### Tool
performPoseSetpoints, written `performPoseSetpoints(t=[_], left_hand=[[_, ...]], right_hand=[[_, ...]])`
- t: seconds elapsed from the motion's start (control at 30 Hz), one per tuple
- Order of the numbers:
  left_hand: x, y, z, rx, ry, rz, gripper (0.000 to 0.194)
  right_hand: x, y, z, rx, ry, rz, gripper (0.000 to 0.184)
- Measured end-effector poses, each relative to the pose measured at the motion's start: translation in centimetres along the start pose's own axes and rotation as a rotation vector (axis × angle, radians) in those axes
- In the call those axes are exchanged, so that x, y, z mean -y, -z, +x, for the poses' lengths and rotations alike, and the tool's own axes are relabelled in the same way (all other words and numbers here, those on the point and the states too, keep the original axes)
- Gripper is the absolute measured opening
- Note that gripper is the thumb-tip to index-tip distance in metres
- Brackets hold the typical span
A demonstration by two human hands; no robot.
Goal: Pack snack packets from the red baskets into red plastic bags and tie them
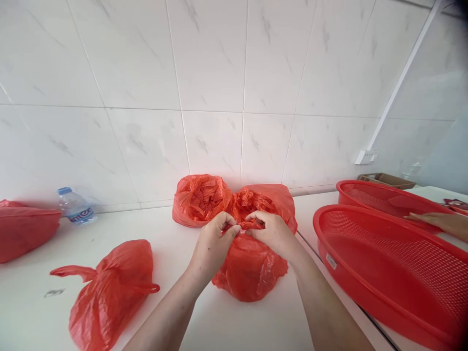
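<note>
In the head view a filled red plastic bag rests on the white table in front of me. Its twisted top is pinched between my left hand and my right hand, both with fingers closed on the plastic. Right behind it stand two more red bags, a left one and a right one, their mouths gathered loosely and folded inward. Off to the left lies a red bag with a tied neck, its handle ends sticking out to both sides. What the bags contain is hidden.
A large red perforated basket stands at the right, with a second red basket behind it. Another person's hand reaches over that one. A water bottle and another red bag are at far left. The tiled wall closes the back.
</note>
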State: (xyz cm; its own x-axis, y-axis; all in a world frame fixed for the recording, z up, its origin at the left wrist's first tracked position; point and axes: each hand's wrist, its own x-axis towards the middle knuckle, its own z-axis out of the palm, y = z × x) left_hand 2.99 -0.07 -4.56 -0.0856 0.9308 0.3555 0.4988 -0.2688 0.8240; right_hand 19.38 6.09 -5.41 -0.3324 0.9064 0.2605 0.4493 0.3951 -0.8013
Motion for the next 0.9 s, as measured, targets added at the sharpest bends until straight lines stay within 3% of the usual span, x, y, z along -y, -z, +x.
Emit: performPoseSetpoints(t=[0.1,0.27,0.37,0.47,0.57,0.67,0.77,0.9], left_hand=[[0.3,0.1,0.0,0.000,0.009,0.049,0.013],[0.7,0.1,0.1,-0.013,-0.020,0.119,0.011],[0.6,0.3,-0.1,0.010,-0.037,0.203,0.010],[0.3,1.0,-0.5,0.030,-0.141,0.301,0.014],[0.2,2.1,-1.8,0.068,-0.249,0.406,0.017],[0.8,3.4,-3.8,0.226,-0.224,0.492,0.017],[1.5,4.6,-5.8,0.374,-0.082,0.547,0.018],[1.7,5.8,-7.2,0.496,0.077,0.512,0.021]], right_hand=[[-0.1,0.1,0.2,-0.004,0.006,0.075,0.018],[0.3,1.2,-0.4,0.258,0.066,0.488,0.029],[0.2,1.1,-0.4,0.283,0.079,0.687,0.021],[-0.9,0.1,0.6,0.135,0.029,0.647,0.016],[-3.1,-0.8,1.9,-0.177,-0.030,0.337,0.018],[-5.8,-1.2,2.8,-0.388,-0.095,0.120,0.022],[-7.9,-1.7,3.1,-0.444,-0.127,0.008,0.020],[-9.1,-2.3,3.3,-0.423,-0.136,-0.100,0.016]])
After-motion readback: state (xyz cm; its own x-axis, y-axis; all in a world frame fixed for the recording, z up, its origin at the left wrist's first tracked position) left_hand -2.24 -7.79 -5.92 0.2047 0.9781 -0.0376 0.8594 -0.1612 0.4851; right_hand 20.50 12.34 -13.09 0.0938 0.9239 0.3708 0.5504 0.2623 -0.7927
